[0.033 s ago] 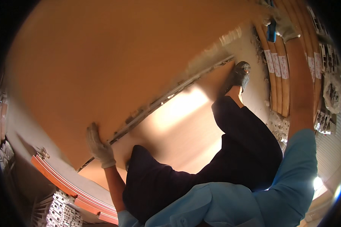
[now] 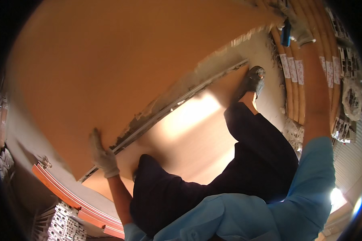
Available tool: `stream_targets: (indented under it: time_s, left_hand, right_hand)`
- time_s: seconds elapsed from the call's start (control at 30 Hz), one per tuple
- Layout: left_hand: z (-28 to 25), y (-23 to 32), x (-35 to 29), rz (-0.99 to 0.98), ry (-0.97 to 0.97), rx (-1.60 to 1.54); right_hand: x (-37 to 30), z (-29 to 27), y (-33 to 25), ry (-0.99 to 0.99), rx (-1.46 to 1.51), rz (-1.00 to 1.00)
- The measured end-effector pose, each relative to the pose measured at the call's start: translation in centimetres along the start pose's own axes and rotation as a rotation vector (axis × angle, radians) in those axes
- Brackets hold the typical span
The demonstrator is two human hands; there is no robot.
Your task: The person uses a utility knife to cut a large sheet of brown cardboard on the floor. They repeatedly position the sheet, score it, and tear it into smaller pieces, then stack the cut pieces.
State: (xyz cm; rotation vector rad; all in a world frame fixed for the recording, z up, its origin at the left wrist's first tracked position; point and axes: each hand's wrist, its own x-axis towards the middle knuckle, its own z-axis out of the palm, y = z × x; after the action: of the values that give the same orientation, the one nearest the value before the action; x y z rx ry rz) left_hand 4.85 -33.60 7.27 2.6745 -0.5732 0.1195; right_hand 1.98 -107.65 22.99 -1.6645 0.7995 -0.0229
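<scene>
A large brown sheet (image 2: pixel 108 72) fills the upper left, with a ragged pale fringe along part of its near right edge. My left hand (image 2: pixel 103 157), in a pale work glove, lies on the sheet's near corner area with its fingers stretched out flat. Far off at the upper right, my gloved right hand (image 2: pixel 299 30) is closed round a blue block-like object (image 2: pixel 285 34) beside the sheet's far right corner; its exact kind is unclear. A narrow pale strip (image 2: pixel 181 98) runs diagonally along the sheet's near side, with a second, shiny brown sheet (image 2: pixel 189 140) nearer me.
Long brown wrapped bundles (image 2: pixel 295 84) with white labels lie at the right, beside stacked pale perforated profiles (image 2: pixel 344 130). Reddish-orange trim lengths (image 2: pixel 64 190) and more white profiles (image 2: pixel 64 225) lie at the lower left. My shod foot (image 2: pixel 253 82) stands on the near sheet's far end.
The brown sheet's near edge has drawn back from the pale strip, showing more of the grey floor between. Both hands have shifted slightly left.
</scene>
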Motion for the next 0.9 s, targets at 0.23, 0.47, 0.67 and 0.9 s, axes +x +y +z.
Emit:
stream_targets:
  time_s: [0.23,0.47,0.67,0.9]
  left_hand:
    - [-1.4,-3.4,4.9,0.007,0.161,0.46]
    - [-0.9,-11.1,-4.5,-1.012,0.135,0.551]
    - [-3.4,-19.6,-8.0,-1.28,-0.379,0.368]
    - [-3.7,-29.6,-12.5,-1.223,-0.195,0.028]
  right_hand:
    - [-0.4,4.5,15.5,0.063,-0.756,0.457]
    - [0.7,4.9,21.5,0.084,-1.031,0.478]
    - [1.7,3.7,22.2,0.02,-0.899,0.563]
    - [3.5,2.1,25.4,0.101,-1.124,0.303]
